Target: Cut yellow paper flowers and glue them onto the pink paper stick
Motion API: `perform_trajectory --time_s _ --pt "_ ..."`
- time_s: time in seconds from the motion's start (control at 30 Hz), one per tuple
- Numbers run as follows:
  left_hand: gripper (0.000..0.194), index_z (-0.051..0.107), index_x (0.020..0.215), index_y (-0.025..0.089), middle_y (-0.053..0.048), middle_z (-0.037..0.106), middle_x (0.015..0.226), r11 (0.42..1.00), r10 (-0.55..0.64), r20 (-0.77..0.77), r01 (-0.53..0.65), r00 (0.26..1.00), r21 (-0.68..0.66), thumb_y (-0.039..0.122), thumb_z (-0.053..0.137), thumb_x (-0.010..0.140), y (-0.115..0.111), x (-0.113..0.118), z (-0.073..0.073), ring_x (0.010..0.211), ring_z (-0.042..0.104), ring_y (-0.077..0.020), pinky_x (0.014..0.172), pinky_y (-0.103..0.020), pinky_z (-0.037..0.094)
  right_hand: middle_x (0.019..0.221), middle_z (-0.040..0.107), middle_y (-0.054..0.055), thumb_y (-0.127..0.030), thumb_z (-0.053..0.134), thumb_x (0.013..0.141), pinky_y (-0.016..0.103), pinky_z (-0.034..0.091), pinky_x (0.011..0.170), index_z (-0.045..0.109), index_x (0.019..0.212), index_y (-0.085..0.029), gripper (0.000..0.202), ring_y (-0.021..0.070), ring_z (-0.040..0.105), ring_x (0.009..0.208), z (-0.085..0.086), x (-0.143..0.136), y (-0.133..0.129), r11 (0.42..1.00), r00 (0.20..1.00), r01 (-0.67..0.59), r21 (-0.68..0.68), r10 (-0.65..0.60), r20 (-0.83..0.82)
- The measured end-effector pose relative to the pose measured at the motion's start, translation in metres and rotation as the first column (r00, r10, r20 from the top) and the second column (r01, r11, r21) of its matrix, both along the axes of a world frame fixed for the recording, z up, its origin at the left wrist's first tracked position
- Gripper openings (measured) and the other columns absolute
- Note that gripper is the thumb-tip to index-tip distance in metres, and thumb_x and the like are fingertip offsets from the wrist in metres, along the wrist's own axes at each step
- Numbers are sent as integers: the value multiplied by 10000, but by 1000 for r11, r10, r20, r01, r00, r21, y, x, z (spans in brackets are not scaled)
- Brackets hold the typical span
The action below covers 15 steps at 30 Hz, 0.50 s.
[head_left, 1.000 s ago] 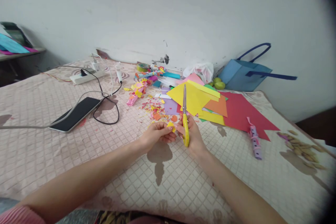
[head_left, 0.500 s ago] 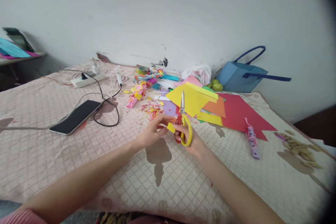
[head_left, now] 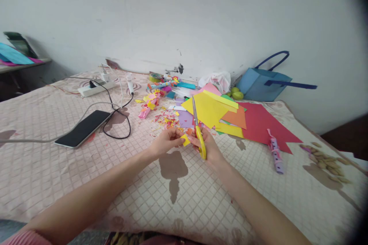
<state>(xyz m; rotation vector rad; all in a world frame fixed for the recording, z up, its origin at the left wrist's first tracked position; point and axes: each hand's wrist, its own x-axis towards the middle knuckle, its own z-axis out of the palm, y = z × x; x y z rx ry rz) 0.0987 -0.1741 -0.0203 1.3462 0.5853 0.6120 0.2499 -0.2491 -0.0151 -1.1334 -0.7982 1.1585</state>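
Note:
A small yellow piece of paper (head_left: 185, 140) is pinched at its left edge by my left hand (head_left: 168, 141). My right hand (head_left: 209, 147) has the yellow-handled scissors (head_left: 200, 142) hooked in its fingers, blades pointing up and away from me. The thumb and a finger of that same hand touch the right edge of the paper piece. Just beyond both hands lie red and yellow paper scraps (head_left: 169, 119). Behind the blades is a large sheet of yellow paper (head_left: 208, 108).
Red paper (head_left: 267, 124) and a purple paper roll (head_left: 276, 151) lie to the right, near a blue bag (head_left: 261, 84). On the left are a black-screened phone (head_left: 83, 128), cables and a power strip (head_left: 96, 88). A decorated pink paper roll (head_left: 150, 105) lies beyond the scraps.
The scissors have tilted in my right hand, their tips swinging to the left. The small paper piece has turned slightly between my fingers, and both hands stay in nearly the same place.

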Motion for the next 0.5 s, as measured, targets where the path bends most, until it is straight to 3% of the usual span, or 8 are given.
perform_trajectory --time_s 0.13,0.3,0.4,0.5 --pt "289 591 818 139 5 629 685 996 27 -22 -29 999 -82 318 756 663 -5 2 -1 593 571 -78 563 -191 439 642 502 -88 -298 803 560 157 303 380 463 811 -211 432 33 404 434 -3 -3 -1 1000 1000 23 11 -23 -4" --pt "215 585 694 126 -25 658 677 936 45 -7 -45 999 -351 264 750 689 -4 1 -3 591 614 -83 542 -173 453 636 514 -68 -389 768 634 169 303 382 458 788 -209 391 50 411 448 -4 -6 -3 998 999 43 42 -43 -4" --pt "101 624 760 118 -40 679 690 869 136 26 -107 990 -484 184 698 747 6 -3 2 586 631 -89 567 -183 490 636 525 -46 -533 639 743 189 335 389 468 794 -213 367 76 442 458 -4 -7 -4 999 997 -39 29 41 -67" --pt "33 639 798 109 -45 688 701 804 159 56 -96 986 -588 141 633 799 19 -10 11 575 638 -88 555 -178 506 599 489 -42 -652 521 767 232 396 413 481 794 -215 440 106 458 464 -5 -11 -7 975 955 -221 35 223 -193"
